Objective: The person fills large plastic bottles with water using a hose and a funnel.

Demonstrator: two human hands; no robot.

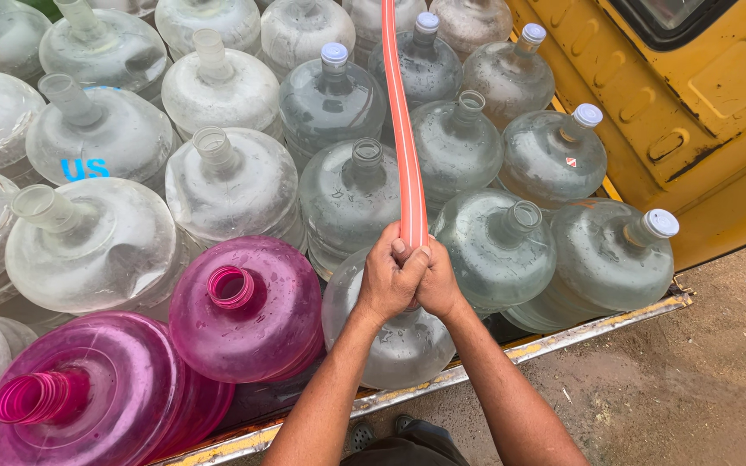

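An orange-red hose runs from the top of the view down to my hands. My left hand and my right hand are clasped together around the hose's lower end, thumbs pressed on it. They hover over the neck of a clear water jug at the front edge of the truck bed; the jug's mouth is hidden under my hands. Clear jugs surround it, some with open mouths, some with white caps.
Two pink jugs lie at the front left. Many clear jugs fill the bed to the left and back. A yellow tailgate or vehicle panel stands right. Dirt ground lies below the metal bed edge.
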